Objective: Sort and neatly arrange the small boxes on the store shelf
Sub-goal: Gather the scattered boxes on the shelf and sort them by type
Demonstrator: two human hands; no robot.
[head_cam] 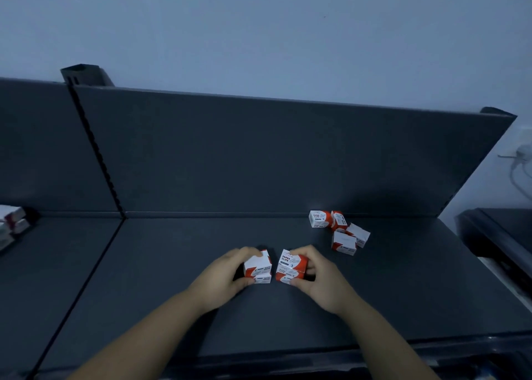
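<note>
Left hand (pixel 226 276) clasps a box stack (pixel 258 268), right hand (pixel 321 279) a second stack (pixel 290 268), just apart. Open shelf (pixel 172 264) lies left; loose boxes (pixel 342 235) sit near the back edge.

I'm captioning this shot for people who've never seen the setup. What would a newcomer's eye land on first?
At the middle of the dark shelf, the left hand grips the left stack of two red-and-white boxes and the right hand grips the right stack, side by side with a narrow gap. Further back on the right, a loose jumble of boxes lies near the back panel.
</note>
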